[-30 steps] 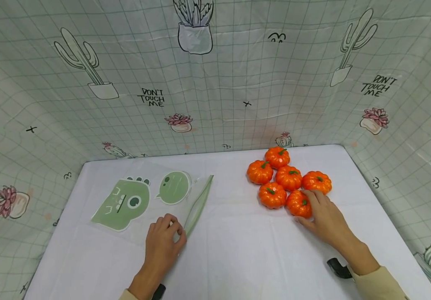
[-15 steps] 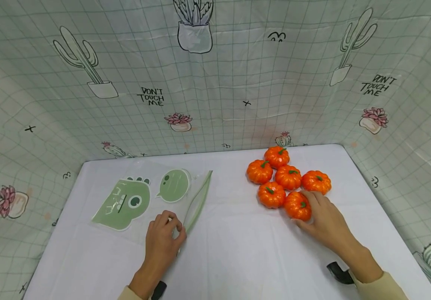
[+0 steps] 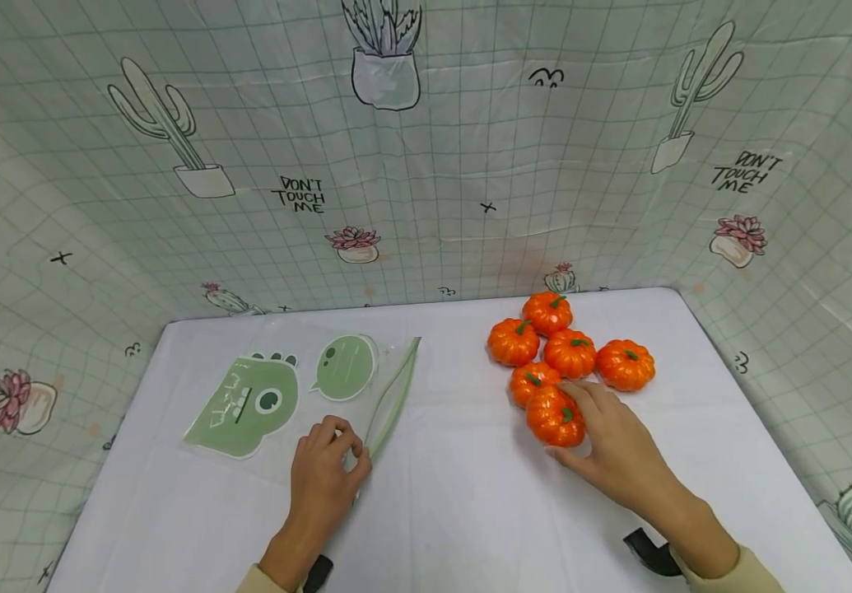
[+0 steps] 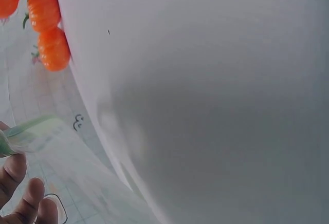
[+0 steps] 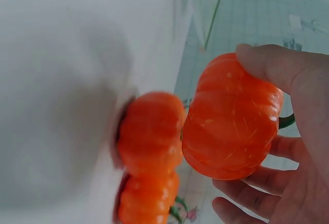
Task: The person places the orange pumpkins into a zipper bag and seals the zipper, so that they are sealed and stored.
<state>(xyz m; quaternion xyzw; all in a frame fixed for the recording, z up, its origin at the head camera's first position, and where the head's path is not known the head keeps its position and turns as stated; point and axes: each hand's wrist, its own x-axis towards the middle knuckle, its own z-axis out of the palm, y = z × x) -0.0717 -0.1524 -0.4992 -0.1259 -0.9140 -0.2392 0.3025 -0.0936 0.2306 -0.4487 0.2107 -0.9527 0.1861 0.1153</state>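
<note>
Grasping a glossy orange ribbed pumpkin (image 3: 555, 417), the right hand (image 3: 614, 449) holds it above the white tablecloth (image 3: 455, 511) | a wide, light hold should suit its slick skin | left hand (image 3: 325, 473) pinches a clear, green-printed plastic bag (image 3: 277, 403), lying mostly flat, contents not discernible | five similar pumpkins (image 3: 570, 354) cluster beyond

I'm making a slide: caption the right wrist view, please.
Right hand holding a glossy, ribbed orange pumpkin with a green stem, two similar pumpkins behind it.
</note>
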